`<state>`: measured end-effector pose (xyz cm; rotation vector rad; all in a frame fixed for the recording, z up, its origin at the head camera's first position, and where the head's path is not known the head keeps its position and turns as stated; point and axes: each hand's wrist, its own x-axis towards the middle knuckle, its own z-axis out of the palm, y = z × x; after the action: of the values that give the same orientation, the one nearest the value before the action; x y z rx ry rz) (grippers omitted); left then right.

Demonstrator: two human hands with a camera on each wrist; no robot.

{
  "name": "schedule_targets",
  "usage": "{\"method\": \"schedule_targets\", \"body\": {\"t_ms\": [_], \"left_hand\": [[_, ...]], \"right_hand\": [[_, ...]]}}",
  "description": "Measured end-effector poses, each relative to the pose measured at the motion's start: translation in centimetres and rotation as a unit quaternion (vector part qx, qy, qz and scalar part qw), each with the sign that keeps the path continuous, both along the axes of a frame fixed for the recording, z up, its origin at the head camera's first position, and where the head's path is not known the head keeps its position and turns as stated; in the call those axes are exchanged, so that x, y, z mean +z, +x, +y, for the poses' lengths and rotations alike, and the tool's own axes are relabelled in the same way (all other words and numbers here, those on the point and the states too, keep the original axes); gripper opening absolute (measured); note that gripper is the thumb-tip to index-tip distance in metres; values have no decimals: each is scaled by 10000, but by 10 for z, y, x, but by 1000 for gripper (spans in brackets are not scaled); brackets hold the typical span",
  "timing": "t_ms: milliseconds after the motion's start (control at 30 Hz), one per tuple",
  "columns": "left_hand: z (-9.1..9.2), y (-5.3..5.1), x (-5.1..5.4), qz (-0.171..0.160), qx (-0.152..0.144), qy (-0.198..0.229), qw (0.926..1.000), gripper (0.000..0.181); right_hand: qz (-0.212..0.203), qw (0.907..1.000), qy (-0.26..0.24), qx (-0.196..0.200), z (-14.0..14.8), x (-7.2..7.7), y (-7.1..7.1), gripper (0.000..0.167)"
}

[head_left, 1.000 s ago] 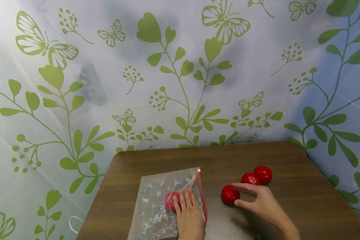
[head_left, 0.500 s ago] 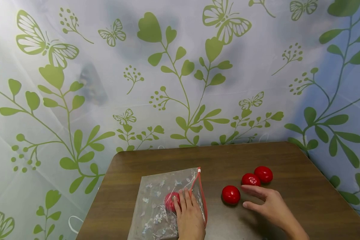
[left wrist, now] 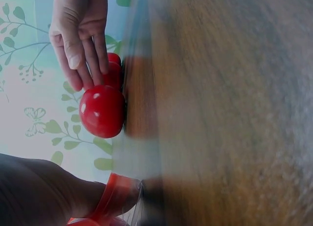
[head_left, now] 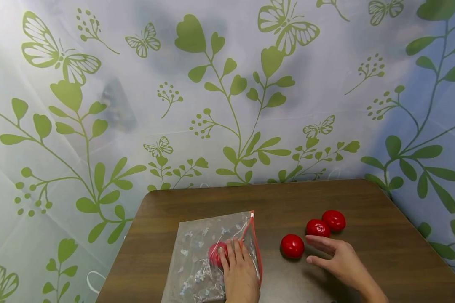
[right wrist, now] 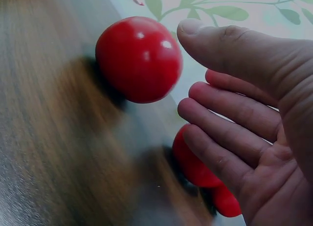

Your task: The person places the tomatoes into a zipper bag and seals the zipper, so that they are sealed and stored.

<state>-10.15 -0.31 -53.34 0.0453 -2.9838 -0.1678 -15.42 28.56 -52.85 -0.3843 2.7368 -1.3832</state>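
A clear zip bag (head_left: 197,252) with an orange-red edge and small pale prints lies on the table, its mouth facing right. Inside it shows a red tomato (head_left: 214,255), partly hidden by my left hand (head_left: 239,271). That hand's fingers lie over the bag; in the left wrist view its thumb (left wrist: 88,196) sits behind the orange edge, so it holds the mouth's upper layer. A glossy red tomato (head_left: 292,246) stands between the bag and my right hand (head_left: 341,259). The right hand is apart from it, fingers extended and thumb spread, holding nothing.
Two more red tomatoes, a nearer one (head_left: 318,228) and a farther one (head_left: 334,220), sit close together behind the right hand. The brown wooden table (head_left: 197,202) ends at a curtain (head_left: 227,126) printed with green leaves and butterflies.
My right hand has drawn back to the right from the single tomato, which stays in place. The left hand and the bag have not visibly moved.
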Motion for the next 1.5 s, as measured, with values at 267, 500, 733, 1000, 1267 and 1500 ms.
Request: {"method": "schedule_targets", "body": {"t_ms": [267,500,733,1000,1267,1500], "left_hand": [[0,0,-1,15,15,-34,10000,91],[0,0,-1,-39,15,6,10000,94],[0,0,-1,-38,0,-4,10000,91],[-1,0,-1,-1,-57,-13,10000,95],[-1,0,0,1,-75,-19,10000,95],[-1,-1,-1,-33,-60,-5,10000,96]], "right_hand": [[-147,9999,-50,76,-4,-8,-6,60],[-160,9998,-58,-45,-10,-13,-8,63],[-217,9997,-43,-107,-14,-18,-12,65],[-174,9996,74,-197,-18,-20,-16,64],[-209,9997,45,-133,-20,-22,-19,66],[-267,9995,8,-137,-23,-19,-19,66]]}}
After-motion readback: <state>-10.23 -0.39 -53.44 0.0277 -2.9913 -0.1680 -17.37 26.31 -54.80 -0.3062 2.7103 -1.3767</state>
